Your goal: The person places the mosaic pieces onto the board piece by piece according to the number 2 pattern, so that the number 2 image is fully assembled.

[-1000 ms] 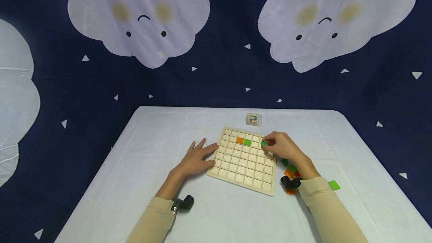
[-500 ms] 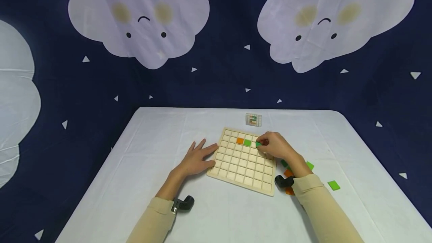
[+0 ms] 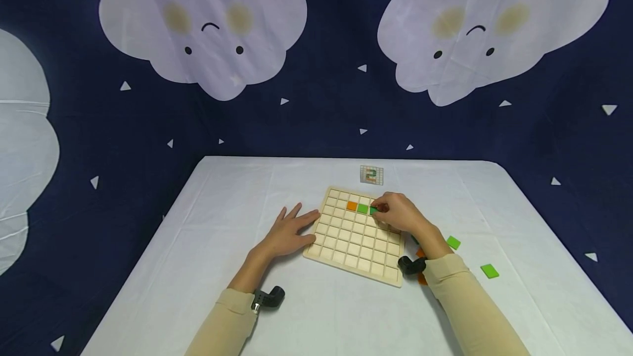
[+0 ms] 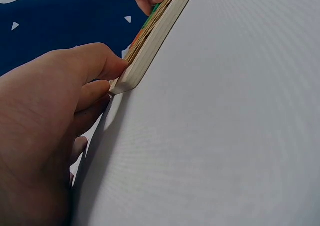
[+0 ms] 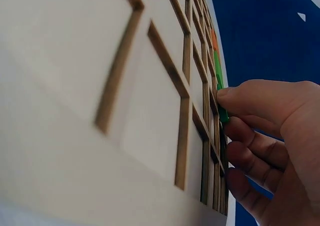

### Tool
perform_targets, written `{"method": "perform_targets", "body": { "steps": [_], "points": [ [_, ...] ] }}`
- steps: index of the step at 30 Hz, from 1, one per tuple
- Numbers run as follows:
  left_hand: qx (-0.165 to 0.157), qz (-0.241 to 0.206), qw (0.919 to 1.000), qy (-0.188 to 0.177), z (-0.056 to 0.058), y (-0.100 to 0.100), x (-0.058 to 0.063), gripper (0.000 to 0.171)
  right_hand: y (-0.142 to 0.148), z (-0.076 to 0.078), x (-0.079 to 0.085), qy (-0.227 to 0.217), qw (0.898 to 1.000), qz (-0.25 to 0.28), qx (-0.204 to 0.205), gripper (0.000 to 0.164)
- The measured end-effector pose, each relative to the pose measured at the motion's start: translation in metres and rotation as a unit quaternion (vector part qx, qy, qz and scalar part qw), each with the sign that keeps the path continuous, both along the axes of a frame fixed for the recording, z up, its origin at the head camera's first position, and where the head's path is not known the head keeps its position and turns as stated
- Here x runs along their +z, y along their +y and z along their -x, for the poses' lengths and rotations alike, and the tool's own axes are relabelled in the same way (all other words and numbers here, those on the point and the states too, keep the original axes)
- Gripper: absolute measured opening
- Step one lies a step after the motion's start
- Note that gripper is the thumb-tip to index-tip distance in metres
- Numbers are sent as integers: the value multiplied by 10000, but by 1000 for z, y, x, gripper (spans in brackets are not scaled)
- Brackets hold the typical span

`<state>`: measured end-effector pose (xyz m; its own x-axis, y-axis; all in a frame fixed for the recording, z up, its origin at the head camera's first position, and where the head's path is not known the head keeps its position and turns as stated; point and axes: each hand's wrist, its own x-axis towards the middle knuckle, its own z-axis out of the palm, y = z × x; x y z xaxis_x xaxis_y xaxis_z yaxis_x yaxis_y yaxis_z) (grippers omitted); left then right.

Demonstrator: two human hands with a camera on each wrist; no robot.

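Note:
A wooden grid board (image 3: 341, 243) lies on the white table. In its upper part an orange square tile (image 3: 351, 206) and a light green square tile (image 3: 362, 209) sit side by side in cells. My right hand (image 3: 403, 214) pinches a darker green tile (image 3: 373, 210) over the cell right of the light green one. In the right wrist view the thumb is on this green tile (image 5: 223, 108), low against the board. My left hand (image 3: 288, 233) has its fingers spread and touches the board's left edge; the left wrist view shows its thumb at a board corner (image 4: 131, 80).
Behind the board lies a small gridded card (image 3: 371, 175) with a coloured figure. Two light green tiles (image 3: 453, 243) (image 3: 489, 271) lie right of the board. Orange tiles (image 3: 422, 279) are partly hidden under the right wrist. A dark blue cloud-patterned cloth (image 3: 336, 114) hangs behind.
My right hand has moved left across the board with the darker green tile, bringing it beside the light green one. Another light green tile has come into view by the right forearm. The left hand stays put.

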<state>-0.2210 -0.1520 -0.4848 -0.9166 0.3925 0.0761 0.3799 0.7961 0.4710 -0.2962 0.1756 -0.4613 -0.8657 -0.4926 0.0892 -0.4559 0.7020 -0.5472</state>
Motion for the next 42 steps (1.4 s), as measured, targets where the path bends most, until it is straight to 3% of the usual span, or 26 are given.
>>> {"method": "perform_targets", "body": {
  "steps": [10,20,42],
  "points": [
    [-110,-95,9998,125,0,-1,0,60,0,-2,2,-116,9999,45,83,30],
    [-17,1,10000,11,1,0,1,60,7,-5,1,-325,9989,328,93,31],
    [3,4,10000,10,-1,1,3,61,42,-22,2,-153,9994,289,-60,25]
  ]
}}
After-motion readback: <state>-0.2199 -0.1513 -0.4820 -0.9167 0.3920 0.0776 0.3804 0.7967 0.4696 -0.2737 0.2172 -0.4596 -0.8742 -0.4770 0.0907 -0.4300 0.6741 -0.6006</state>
